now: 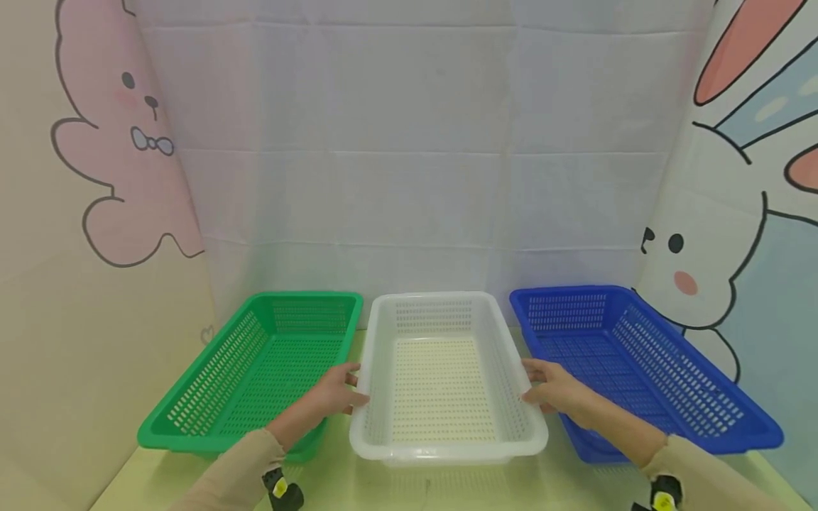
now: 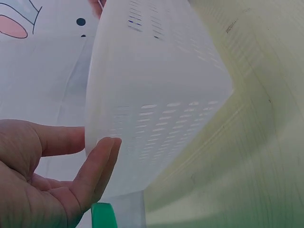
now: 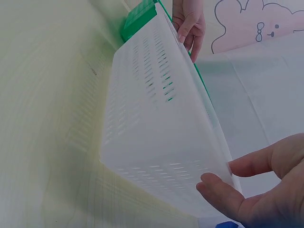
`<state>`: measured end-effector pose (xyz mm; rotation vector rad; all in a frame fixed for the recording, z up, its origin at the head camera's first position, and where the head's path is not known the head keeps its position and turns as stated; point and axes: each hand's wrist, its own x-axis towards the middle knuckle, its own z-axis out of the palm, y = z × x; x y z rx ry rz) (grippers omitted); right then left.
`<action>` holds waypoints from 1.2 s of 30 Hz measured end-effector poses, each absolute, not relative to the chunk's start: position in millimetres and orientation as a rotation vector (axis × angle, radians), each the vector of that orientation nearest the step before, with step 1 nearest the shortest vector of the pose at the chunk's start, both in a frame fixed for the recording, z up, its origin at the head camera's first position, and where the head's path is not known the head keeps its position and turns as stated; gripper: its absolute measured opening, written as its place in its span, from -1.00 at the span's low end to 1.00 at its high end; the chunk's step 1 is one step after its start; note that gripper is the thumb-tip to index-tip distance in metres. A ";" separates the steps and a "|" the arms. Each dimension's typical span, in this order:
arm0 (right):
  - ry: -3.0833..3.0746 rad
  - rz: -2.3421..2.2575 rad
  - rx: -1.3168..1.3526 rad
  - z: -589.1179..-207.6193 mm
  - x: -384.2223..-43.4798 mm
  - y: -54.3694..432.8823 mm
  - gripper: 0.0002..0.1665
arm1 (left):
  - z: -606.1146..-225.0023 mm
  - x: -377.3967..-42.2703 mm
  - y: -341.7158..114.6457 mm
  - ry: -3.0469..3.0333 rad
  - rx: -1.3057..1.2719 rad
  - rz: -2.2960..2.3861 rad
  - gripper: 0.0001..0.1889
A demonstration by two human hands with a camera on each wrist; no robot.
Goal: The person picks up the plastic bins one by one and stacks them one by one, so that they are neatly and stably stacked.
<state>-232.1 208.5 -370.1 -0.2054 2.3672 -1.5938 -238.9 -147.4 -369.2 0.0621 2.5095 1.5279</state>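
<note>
Between the two hands is a white plastic basket (image 1: 441,458) with slotted walls and a perforated floor, nothing lying in it. My left hand (image 1: 341,392) pinches its left rim, thumb on the top edge. In the left wrist view the fingers (image 2: 97,166) reach under the lip, against the outer wall. Opposite, my right hand (image 1: 554,389) grips the right rim the same way. The right wrist view shows the thumb and fingers (image 3: 221,192) on either side of that rim.
A green basket (image 1: 249,443) stands close on the left, a blue basket (image 1: 696,369) close on the right. All are on a pale yellow-green tabletop (image 1: 358,490). A white cloth wall (image 1: 383,177) rises behind, with cartoon-printed panels at both sides.
</note>
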 end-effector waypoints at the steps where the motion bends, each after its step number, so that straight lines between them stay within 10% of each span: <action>1: 2.365 -1.597 -0.204 -369.7 -231.6 208.6 -0.15 | -369.4 -239.0 -148.0 2.503 0.059 1.534 -0.33; 36: 2.287 -1.964 -0.500 -334.9 -219.0 175.9 -0.06 | -333.8 -240.6 -212.7 2.547 0.476 1.735 -0.27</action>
